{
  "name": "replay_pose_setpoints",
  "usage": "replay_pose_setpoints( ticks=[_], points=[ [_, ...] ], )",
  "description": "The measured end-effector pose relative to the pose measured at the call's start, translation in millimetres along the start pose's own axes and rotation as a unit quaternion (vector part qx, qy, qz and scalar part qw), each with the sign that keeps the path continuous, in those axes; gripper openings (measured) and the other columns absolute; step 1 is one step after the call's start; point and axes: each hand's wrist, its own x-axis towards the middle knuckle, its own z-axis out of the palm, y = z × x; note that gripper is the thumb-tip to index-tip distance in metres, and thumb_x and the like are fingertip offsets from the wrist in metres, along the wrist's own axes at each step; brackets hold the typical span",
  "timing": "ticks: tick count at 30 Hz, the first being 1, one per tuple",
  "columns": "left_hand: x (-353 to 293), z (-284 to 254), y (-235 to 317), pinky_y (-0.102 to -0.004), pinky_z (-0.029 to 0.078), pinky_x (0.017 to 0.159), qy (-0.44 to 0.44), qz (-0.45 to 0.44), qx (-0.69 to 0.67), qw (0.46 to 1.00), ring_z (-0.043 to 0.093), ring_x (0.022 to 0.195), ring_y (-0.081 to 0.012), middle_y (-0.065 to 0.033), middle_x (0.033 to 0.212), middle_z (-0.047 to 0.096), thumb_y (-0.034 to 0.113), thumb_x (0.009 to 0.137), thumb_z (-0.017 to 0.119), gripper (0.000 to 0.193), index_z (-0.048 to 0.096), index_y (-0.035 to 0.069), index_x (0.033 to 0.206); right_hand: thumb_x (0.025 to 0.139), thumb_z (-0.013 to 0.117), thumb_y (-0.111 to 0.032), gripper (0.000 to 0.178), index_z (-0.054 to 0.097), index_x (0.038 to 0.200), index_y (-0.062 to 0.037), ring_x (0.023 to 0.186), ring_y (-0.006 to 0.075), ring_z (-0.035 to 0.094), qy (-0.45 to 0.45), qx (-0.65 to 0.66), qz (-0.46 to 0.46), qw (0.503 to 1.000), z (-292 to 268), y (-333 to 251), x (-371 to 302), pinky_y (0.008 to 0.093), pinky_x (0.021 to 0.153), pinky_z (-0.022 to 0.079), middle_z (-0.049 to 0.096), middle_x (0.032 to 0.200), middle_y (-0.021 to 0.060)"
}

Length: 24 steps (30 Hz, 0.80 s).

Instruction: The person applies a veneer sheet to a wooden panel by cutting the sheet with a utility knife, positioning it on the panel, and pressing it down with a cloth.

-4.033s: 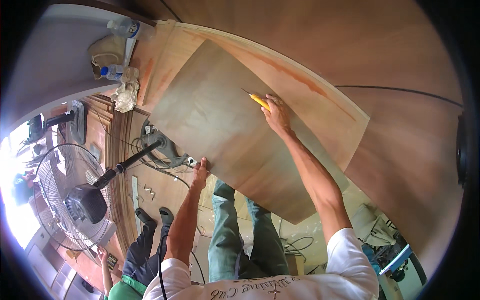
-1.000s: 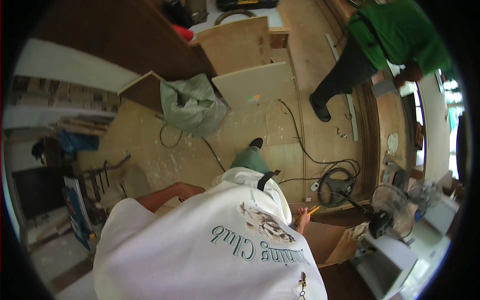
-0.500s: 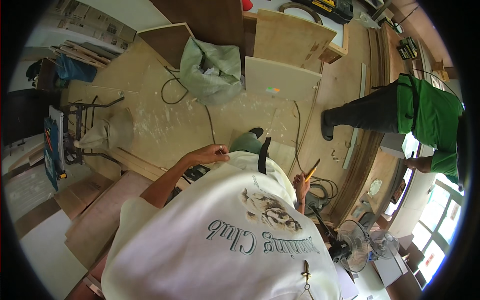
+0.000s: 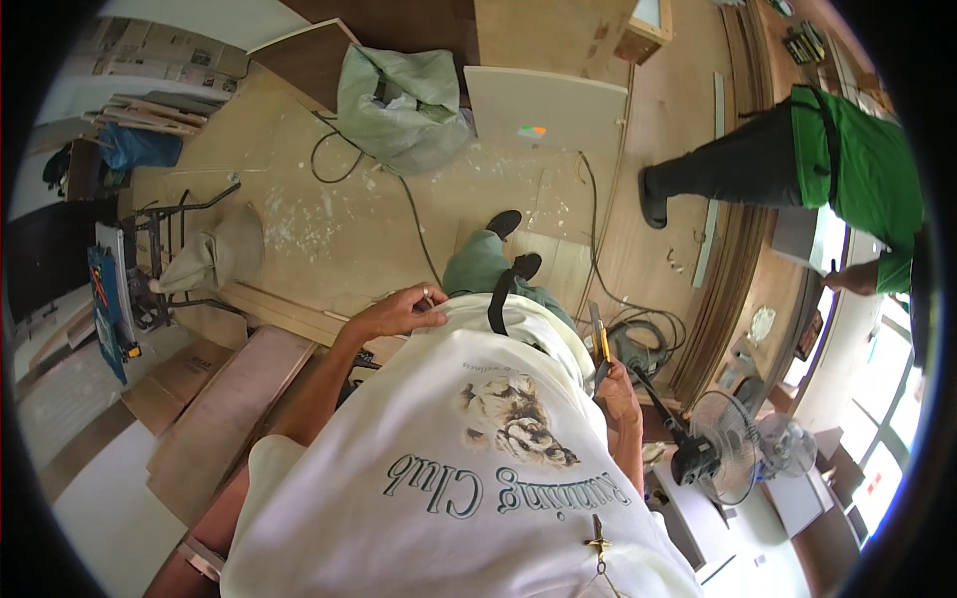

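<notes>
My left hand (image 4: 402, 311) is at the left of my waist, beside the hem of my white printed shirt (image 4: 419, 409). Its fingers are loosely bent, with a gap to the thumb and nothing visible between them; a ring shows on one finger. At my right side, my right hand (image 4: 619, 393) is closed around a slim yellow and grey tool (image 4: 604, 345) that looks like a utility knife. It points away from me, and my fingers cover its lower end. A black strap (image 4: 498, 304) hangs over the shirt at my waist.
A co-worker in a green shirt (image 4: 862, 164) stands at right by a workbench. Cables (image 4: 594, 234) cross the floor. Ahead are a pale sack (image 4: 404, 125) and leaning boards (image 4: 543, 105). A fan (image 4: 720, 448) stands close on my right; a folding stand (image 4: 155, 259) is at left.
Floor and boards have shifted up in view, and both my shoes now show. My right hand and the yellow tool sit lower in view, the tool more upright. My left hand remains by the shirt hem.
</notes>
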Motion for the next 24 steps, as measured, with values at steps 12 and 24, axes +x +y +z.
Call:
replay_pose_setpoints(
  ticks=[12,24],
  points=[
    [6,20,1,-0.0287,0.046,0.086,-0.065,-0.022,0.002,0.998,0.056,0.095,-0.0137,-0.0041,0.104,0.062,0.036,0.093,0.068,0.040,0.062,0.002,0.115,0.091,0.063,-0.014,0.011,0.063,0.096,-0.0045,0.073,0.0033,0.050,0.099,0.039,0.050,0.993,21,3,-23,0.0191,0.065,0.039,0.057,0.083,-0.0059],
    [5,-31,-14,-0.0302,0.045,0.068,0.037,0.006,0.008,0.999,0.053,0.074,-0.0114,0.0013,0.083,0.061,0.034,0.095,0.065,0.031,0.065,0.003,0.100,0.097,0.063,-0.042,0.035,0.064,0.098,-0.0069,0.066,0.0078,0.052,0.103,-0.021,-0.051,0.993,23,-63,72,0.0238,0.058,0.039,0.061,0.080,0.0000]
  ],
)
